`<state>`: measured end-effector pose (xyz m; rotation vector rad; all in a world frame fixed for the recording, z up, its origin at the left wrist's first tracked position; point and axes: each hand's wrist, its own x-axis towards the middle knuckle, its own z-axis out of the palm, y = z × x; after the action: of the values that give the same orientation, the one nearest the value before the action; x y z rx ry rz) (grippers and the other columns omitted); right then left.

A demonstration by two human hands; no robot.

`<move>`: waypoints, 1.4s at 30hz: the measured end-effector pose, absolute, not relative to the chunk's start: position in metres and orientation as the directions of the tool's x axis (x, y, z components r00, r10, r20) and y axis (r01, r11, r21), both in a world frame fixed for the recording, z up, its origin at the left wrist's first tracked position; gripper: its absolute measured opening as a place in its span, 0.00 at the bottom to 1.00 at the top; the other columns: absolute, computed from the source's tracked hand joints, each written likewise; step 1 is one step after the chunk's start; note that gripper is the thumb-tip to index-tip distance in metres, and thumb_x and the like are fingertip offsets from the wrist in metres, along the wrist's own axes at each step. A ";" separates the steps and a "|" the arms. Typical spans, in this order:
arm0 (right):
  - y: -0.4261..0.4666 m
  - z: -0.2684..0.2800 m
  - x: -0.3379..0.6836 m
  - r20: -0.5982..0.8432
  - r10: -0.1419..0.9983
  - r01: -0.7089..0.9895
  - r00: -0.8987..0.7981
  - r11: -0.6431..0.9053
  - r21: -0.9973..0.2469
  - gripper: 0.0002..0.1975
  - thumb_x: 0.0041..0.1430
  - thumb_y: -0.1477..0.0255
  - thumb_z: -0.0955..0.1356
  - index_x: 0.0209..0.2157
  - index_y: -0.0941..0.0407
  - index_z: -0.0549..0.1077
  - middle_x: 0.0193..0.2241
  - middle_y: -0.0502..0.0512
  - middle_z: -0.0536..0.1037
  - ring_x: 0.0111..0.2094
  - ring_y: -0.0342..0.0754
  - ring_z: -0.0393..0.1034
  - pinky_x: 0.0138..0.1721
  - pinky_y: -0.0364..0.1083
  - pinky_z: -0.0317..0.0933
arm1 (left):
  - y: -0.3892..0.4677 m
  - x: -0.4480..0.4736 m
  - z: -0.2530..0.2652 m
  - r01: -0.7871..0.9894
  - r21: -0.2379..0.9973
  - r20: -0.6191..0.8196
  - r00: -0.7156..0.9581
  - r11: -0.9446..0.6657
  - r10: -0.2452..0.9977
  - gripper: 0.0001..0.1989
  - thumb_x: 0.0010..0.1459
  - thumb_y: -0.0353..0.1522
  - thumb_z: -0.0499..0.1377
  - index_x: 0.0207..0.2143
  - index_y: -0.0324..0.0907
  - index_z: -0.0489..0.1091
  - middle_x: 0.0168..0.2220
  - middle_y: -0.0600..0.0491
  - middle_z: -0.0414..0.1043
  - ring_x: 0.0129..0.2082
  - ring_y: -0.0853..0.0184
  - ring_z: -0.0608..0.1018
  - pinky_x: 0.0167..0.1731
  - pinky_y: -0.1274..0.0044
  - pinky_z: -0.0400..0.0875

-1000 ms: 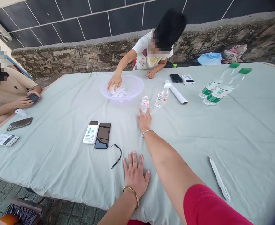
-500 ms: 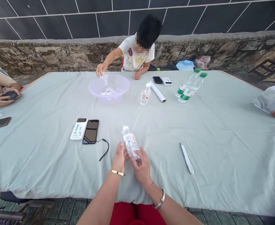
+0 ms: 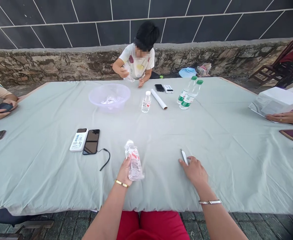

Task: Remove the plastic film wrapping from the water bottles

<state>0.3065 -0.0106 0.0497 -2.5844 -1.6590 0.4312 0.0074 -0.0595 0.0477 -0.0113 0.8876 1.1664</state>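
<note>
My left hand [image 3: 125,171] is wrapped round a small clear bottle [image 3: 134,163] with a white cap and a red-and-white label. Thin, crinkled clear plastic seems to surround this bottle, which leans slightly left above the cloth. Over to the right, my right hand [image 3: 195,170] is closed on a white pen [image 3: 184,156] at the table top. The pen's tip end pokes out past the thumb and index finger; its other end is hidden under the palm.
Left of the bottle lie a white power bank [image 3: 78,140] and a black phone [image 3: 91,142] with a wrist strap. Farther off are a purple basin [image 3: 94,99], another small bottle [image 3: 146,102], a white roll [image 3: 158,99] and two green-capped bottles [image 3: 187,97]. A person [image 3: 139,63] sits opposite.
My right hand has let go of the bottle and moved right onto the pen. The bottle stays in my left hand. The person opposite has drawn clear plastic away from the basin.
</note>
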 end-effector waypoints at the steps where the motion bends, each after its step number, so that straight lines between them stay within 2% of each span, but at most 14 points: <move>1: -0.009 0.049 0.305 -0.235 0.897 0.893 0.374 -0.417 -0.169 0.23 0.62 0.60 0.59 0.50 0.62 0.67 0.45 0.70 0.74 0.46 0.62 0.70 0.43 0.54 0.63 | -0.060 0.008 0.046 -0.787 0.434 -0.611 0.099 0.438 0.785 0.23 0.49 0.44 0.66 0.43 0.42 0.68 0.33 0.53 0.74 0.29 0.68 0.77 0.32 0.76 0.72; 3: -0.007 0.052 0.292 -0.236 0.916 0.907 0.323 -0.372 -0.200 0.17 0.63 0.66 0.58 0.45 0.61 0.70 0.41 0.68 0.76 0.43 0.59 0.72 0.41 0.51 0.62 | -0.061 0.011 0.044 -0.759 0.476 -0.618 0.071 0.444 0.783 0.22 0.51 0.44 0.64 0.44 0.41 0.69 0.36 0.50 0.75 0.32 0.65 0.78 0.33 0.75 0.73; 5: -0.005 0.061 0.268 -0.247 0.943 0.891 0.223 -0.300 -0.340 0.15 0.63 0.68 0.57 0.43 0.60 0.70 0.35 0.63 0.77 0.38 0.54 0.73 0.37 0.47 0.62 | -0.061 0.014 0.043 -0.712 0.548 -0.620 0.005 0.438 0.784 0.21 0.53 0.45 0.62 0.45 0.41 0.69 0.39 0.48 0.75 0.35 0.63 0.78 0.34 0.74 0.73; 10: 0.008 0.101 0.190 -0.303 0.939 0.640 -0.160 -0.135 -0.756 0.21 0.61 0.66 0.59 0.55 0.53 0.64 0.21 0.46 0.73 0.19 0.43 0.65 0.26 0.41 0.60 | -0.060 0.018 0.050 -0.570 0.736 -0.588 -0.274 0.364 0.761 0.18 0.58 0.42 0.58 0.48 0.44 0.68 0.47 0.48 0.73 0.45 0.62 0.77 0.39 0.76 0.72; 18: 0.011 0.118 0.156 -0.299 0.890 0.614 -0.344 -0.027 -0.789 0.22 0.59 0.69 0.62 0.55 0.51 0.70 0.19 0.46 0.70 0.19 0.41 0.64 0.24 0.40 0.58 | -0.050 0.009 0.050 -0.504 0.801 -0.531 -0.347 0.324 0.773 0.22 0.59 0.43 0.57 0.54 0.47 0.64 0.50 0.48 0.73 0.49 0.60 0.75 0.40 0.75 0.71; 21: -0.018 0.128 0.187 -0.394 0.742 0.585 -0.543 -0.002 -0.811 0.21 0.58 0.67 0.63 0.54 0.51 0.72 0.19 0.46 0.69 0.18 0.40 0.61 0.21 0.39 0.56 | -0.046 0.003 0.047 -0.541 0.770 -0.572 -0.351 0.337 0.742 0.22 0.58 0.42 0.58 0.54 0.46 0.65 0.53 0.48 0.71 0.50 0.60 0.74 0.39 0.75 0.72; 25: -0.045 0.135 0.228 -0.534 0.341 0.545 -0.773 -0.073 -0.835 0.23 0.57 0.62 0.65 0.52 0.54 0.73 0.19 0.47 0.71 0.16 0.38 0.58 0.20 0.39 0.55 | -0.044 -0.005 0.040 -0.620 0.700 -0.615 -0.273 0.353 0.740 0.19 0.59 0.43 0.56 0.49 0.43 0.69 0.49 0.47 0.73 0.45 0.61 0.77 0.35 0.76 0.73; 26: -0.045 0.131 0.235 -0.531 0.338 0.533 -0.777 -0.094 -0.841 0.24 0.56 0.62 0.65 0.52 0.56 0.73 0.19 0.48 0.71 0.16 0.38 0.58 0.21 0.39 0.56 | -0.044 -0.006 0.039 -0.654 0.673 -0.613 -0.234 0.345 0.754 0.19 0.60 0.43 0.55 0.47 0.42 0.70 0.46 0.47 0.74 0.43 0.62 0.78 0.35 0.76 0.74; 28: -0.038 0.115 0.241 -0.495 0.552 0.531 -0.671 -0.109 -0.840 0.24 0.58 0.61 0.64 0.53 0.57 0.73 0.20 0.49 0.72 0.18 0.40 0.59 0.23 0.41 0.57 | -0.045 -0.008 0.036 -0.718 0.616 -0.593 -0.152 0.324 0.791 0.18 0.60 0.44 0.55 0.45 0.41 0.72 0.43 0.48 0.76 0.40 0.63 0.78 0.35 0.76 0.74; 31: -0.018 0.079 0.239 -0.292 0.942 0.689 -0.165 -0.101 -0.717 0.23 0.61 0.63 0.59 0.54 0.56 0.71 0.25 0.53 0.75 0.23 0.44 0.65 0.27 0.43 0.59 | -0.049 -0.008 0.034 -0.761 0.564 -0.554 -0.061 0.320 0.831 0.21 0.60 0.46 0.54 0.44 0.40 0.72 0.39 0.47 0.76 0.37 0.63 0.79 0.36 0.74 0.75; 33: -0.009 0.055 0.236 -0.105 0.993 0.834 0.058 -0.106 -0.542 0.23 0.62 0.65 0.58 0.56 0.54 0.69 0.30 0.56 0.77 0.29 0.49 0.69 0.32 0.46 0.61 | -0.052 -0.007 0.032 -0.765 0.553 -0.541 -0.028 0.331 0.840 0.22 0.58 0.47 0.55 0.45 0.40 0.71 0.37 0.48 0.77 0.36 0.62 0.79 0.37 0.73 0.75; 37: -0.009 0.033 0.229 0.038 0.999 0.956 0.024 -0.012 -0.292 0.20 0.61 0.68 0.61 0.52 0.56 0.72 0.40 0.63 0.76 0.42 0.56 0.69 0.42 0.52 0.61 | -0.058 -0.005 0.028 -0.759 0.552 -0.530 0.001 0.346 0.848 0.22 0.58 0.46 0.57 0.46 0.40 0.70 0.36 0.49 0.76 0.33 0.64 0.79 0.34 0.74 0.74; 39: -0.015 0.036 0.219 0.079 0.997 0.947 0.000 0.025 -0.322 0.17 0.59 0.67 0.63 0.49 0.55 0.74 0.44 0.64 0.75 0.46 0.58 0.67 0.46 0.55 0.60 | -0.060 -0.003 0.027 -0.758 0.547 -0.518 0.027 0.355 0.855 0.22 0.58 0.46 0.57 0.45 0.38 0.71 0.35 0.48 0.76 0.31 0.65 0.79 0.32 0.75 0.73; 42: -0.021 0.048 0.188 0.077 0.995 0.782 -0.056 0.092 -0.617 0.17 0.59 0.64 0.63 0.47 0.55 0.73 0.47 0.61 0.74 0.44 0.54 0.68 0.47 0.54 0.61 | -0.063 0.001 0.026 -0.767 0.547 -0.492 0.028 0.335 0.870 0.21 0.57 0.46 0.58 0.43 0.38 0.71 0.34 0.48 0.76 0.31 0.63 0.78 0.33 0.73 0.73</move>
<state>0.1882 -0.0206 0.0484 -1.7401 -1.8910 0.5791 0.0007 -0.0629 0.0265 0.1438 0.8791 1.2694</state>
